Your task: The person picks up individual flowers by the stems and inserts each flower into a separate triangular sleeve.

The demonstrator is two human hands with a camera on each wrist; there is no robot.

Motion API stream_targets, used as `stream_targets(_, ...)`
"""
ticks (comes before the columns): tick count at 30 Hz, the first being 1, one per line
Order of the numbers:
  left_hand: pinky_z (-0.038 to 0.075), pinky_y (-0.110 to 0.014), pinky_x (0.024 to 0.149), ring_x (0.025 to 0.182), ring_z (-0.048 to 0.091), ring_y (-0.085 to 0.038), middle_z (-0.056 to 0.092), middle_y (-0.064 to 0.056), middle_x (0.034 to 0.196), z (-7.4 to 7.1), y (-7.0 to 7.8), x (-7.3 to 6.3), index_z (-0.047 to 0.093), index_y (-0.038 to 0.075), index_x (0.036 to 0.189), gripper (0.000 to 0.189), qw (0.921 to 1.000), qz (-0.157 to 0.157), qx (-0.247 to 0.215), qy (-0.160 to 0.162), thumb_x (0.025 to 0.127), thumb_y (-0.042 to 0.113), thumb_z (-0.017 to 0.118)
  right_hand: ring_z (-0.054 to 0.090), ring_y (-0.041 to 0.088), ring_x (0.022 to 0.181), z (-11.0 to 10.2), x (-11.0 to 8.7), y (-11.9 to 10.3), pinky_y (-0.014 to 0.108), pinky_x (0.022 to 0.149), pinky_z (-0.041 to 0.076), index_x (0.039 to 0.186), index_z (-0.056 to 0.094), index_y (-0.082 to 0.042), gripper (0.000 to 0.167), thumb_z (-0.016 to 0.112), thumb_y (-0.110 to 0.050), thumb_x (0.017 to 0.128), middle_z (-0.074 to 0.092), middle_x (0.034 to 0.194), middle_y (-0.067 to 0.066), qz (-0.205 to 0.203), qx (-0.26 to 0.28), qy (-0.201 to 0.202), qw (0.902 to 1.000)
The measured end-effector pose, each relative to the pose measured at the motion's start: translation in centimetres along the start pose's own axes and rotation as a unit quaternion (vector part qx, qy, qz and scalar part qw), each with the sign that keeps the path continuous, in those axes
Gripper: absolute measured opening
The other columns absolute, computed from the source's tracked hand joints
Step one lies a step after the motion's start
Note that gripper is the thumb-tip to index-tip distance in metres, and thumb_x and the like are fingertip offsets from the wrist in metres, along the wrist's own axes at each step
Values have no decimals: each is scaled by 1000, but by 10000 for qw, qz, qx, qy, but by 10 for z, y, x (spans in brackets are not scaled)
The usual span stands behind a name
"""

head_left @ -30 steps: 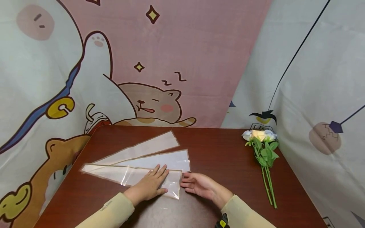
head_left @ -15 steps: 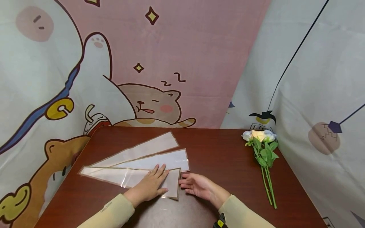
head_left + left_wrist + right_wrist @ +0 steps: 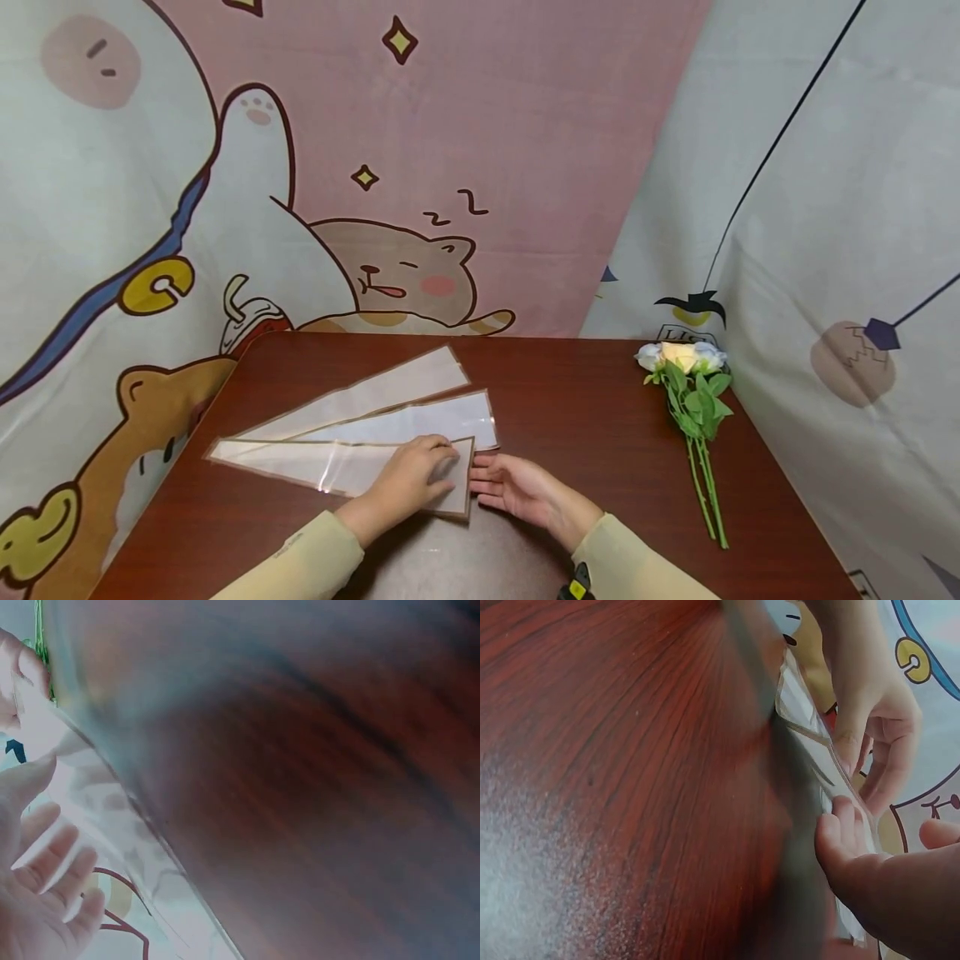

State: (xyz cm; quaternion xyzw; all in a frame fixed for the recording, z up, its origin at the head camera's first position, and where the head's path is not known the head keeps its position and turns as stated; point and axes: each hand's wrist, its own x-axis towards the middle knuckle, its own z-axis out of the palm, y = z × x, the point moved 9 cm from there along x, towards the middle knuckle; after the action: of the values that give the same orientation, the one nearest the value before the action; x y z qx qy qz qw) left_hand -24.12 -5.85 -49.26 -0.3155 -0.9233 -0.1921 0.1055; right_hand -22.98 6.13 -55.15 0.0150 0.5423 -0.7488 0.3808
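Note:
Three long tapered clear plastic sleeves with white faces and brownish edges lie fanned on the table, narrow ends meeting at the left. Over the wide end of the nearest sleeve (image 3: 348,462), my left hand (image 3: 408,475) is arched with bent fingers. In the left wrist view its fingers (image 3: 64,874) are spread and loosely bent, not closed on anything. My right hand (image 3: 528,492) is palm inward at that sleeve's right edge, with extended fingertips at the rim. The right wrist view shows its fingers (image 3: 840,817) against the sleeve, thumb apart.
The middle sleeve (image 3: 450,417) and the rear sleeve (image 3: 397,387) lie behind the hands. Artificial flowers (image 3: 693,400) with green stems lie at the table's right side. A cartoon-printed cloth (image 3: 555,167) hangs behind the brown table (image 3: 585,400).
My left hand has gone from lying flat on the nearest sleeve to arching with bent fingers. That sleeve's wide end has shifted slightly. My right hand stays almost where it was.

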Motion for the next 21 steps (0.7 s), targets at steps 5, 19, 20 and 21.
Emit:
stream_targets(5, 52, -34, 87, 97, 63, -16, 65, 1, 104, 2, 1, 2, 71, 12, 100, 29, 9996, -86, -251, -38, 76, 26, 78, 31, 40, 137, 2, -1, -6, 49, 115, 25, 143, 20, 13, 57, 30, -11, 92, 28, 146, 34, -189, 146, -28, 9997)
stream_targets(19, 54, -32, 81, 91, 65, -15, 69, 1, 97, -10, 11, 4, 72, 12, 97, 26, 9928, 367, -558, 996, 73, 18, 80, 49, 25, 125, 1, 0, -13, 45, 113, 30, 141, 24, 13, 53, 33, -9, 95, 38, 143, 28, -475, 436, 85, 9979)
stream_targets(20, 54, -32, 83, 92, 65, -15, 69, 1, 98, -11, 11, 4, 72, 12, 98, 27, 9921, 358, -632, 1026, 73, 18, 80, 52, 23, 122, 0, 1, -13, 43, 112, 33, 141, 25, 14, 52, 33, -9, 95, 40, 142, 27, -491, 435, 137, 9978)
stream_targets(21, 54, -32, 84, 94, 65, -15, 69, 1, 99, -12, 11, 4, 73, 12, 99, 27, 9916, 328, -735, 1013, 74, 18, 80, 54, 21, 118, 0, 1, -13, 41, 110, 36, 140, 26, 14, 52, 34, -9, 95, 44, 140, 26, -510, 432, 197, 9976)
